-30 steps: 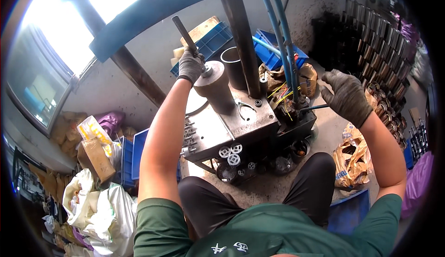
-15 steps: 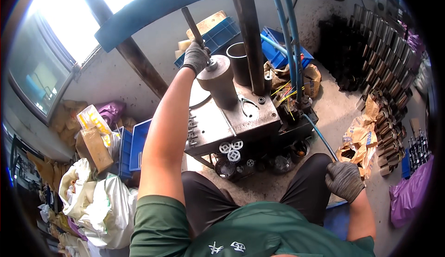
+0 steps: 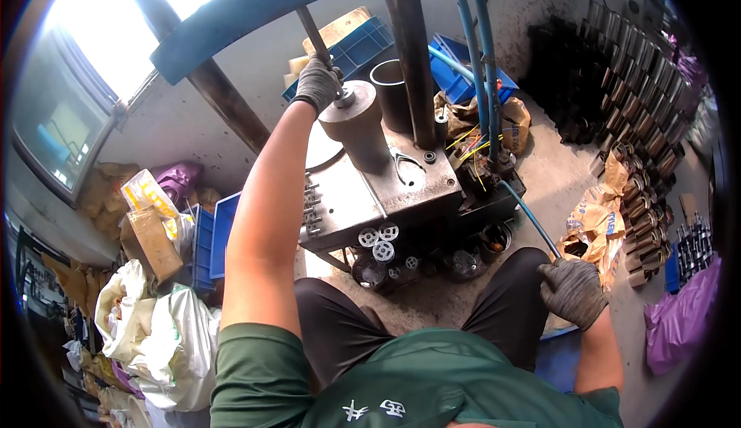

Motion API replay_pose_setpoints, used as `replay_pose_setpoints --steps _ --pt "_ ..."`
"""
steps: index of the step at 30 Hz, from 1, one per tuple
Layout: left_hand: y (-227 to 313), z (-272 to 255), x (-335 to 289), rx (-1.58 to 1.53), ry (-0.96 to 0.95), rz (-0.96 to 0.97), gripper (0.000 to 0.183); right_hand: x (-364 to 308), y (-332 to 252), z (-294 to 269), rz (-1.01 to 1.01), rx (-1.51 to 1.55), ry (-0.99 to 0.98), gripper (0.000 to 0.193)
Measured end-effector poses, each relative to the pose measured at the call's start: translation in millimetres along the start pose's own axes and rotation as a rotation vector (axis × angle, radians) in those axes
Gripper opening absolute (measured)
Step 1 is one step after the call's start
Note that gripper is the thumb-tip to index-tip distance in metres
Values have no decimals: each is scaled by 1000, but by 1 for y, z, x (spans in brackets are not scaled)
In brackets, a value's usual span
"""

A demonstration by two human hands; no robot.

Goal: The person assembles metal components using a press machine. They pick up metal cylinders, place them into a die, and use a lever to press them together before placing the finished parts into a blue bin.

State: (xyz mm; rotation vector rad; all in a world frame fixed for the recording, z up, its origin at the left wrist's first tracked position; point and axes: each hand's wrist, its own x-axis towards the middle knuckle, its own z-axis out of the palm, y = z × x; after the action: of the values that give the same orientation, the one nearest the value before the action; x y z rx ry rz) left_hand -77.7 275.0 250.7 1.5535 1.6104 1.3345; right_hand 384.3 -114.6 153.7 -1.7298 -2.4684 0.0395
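Note:
My left hand, in a grey work glove, is closed around a dark metal bar. The bar stands at a slight tilt, its top at the lower edge of a blue press beam. Just below that hand, a small round metal piece sits on top of a thick grey metal cylinder, which stands on the steel press table. Low on the right, my gloved right hand grips the end of a long blue lever, which runs up to the machine.
Behind the table are a hollow dark cylinder and blue crates. A forked metal tool lies on the tabletop. White sacks crowd the left. Stacked metal sleeves and a torn paper bag are on the right.
The view has shifted a little, so most things appear slightly further left. The bar's top, clearly visible before, now meets the beam's edge. Both hands keep their grips.

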Motion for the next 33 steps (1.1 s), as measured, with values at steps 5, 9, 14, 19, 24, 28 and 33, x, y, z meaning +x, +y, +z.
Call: replay_pose_setpoints --steps 5,9,14,19,24,28,33 --pt "11 3 -21 172 -31 151 27 0 8 -3 -55 -12 24 26" --pt "1 1 -11 143 -38 125 27 14 9 -17 -61 28 21 27" --pt "-8 4 -13 121 -23 186 26 16 13 -17 -86 41 58 29" --pt "-35 11 -14 -121 69 198 19 17 14 -22 -105 34 0 30" --pt "-46 20 -37 -329 59 112 11 74 7 -52 -127 24 467 36" --pt "-55 14 -29 -370 25 139 15 168 20 -86 -227 228 813 52" --pt "-44 28 -34 -380 19 144 16 205 35 -105 65 295 682 50"
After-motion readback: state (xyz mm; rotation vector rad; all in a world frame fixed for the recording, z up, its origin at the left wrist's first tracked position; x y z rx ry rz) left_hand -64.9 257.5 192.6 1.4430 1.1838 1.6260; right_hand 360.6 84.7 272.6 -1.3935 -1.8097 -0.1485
